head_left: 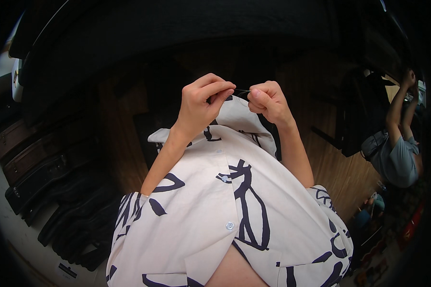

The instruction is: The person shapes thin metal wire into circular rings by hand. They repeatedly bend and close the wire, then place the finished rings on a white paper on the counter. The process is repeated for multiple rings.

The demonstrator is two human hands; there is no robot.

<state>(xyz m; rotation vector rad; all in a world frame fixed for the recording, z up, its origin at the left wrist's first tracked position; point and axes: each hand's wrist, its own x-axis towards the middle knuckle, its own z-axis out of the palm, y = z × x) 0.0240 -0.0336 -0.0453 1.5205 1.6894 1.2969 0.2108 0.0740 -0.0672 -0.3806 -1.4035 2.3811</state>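
Observation:
My left hand (pixel 203 98) pinches a thin string or wire (pixel 242 90) between thumb and fingertips, just above my lap. The strand runs taut across a short gap to my right hand (pixel 267 100), whose curled fingers and thumb are closed on it. Beneath both hands is my white shirt (pixel 201 205) with dark line prints. Whether the strand continues past my fingers is too dark and small to tell.
A dark edge or surface (pixel 187 24) spans the top. Several brown and black cases (pixel 28 158) line the left. At right another person (pixel 395 158) in a grey top has both arms raised, beside dark objects over the wooden floor (pixel 325 172).

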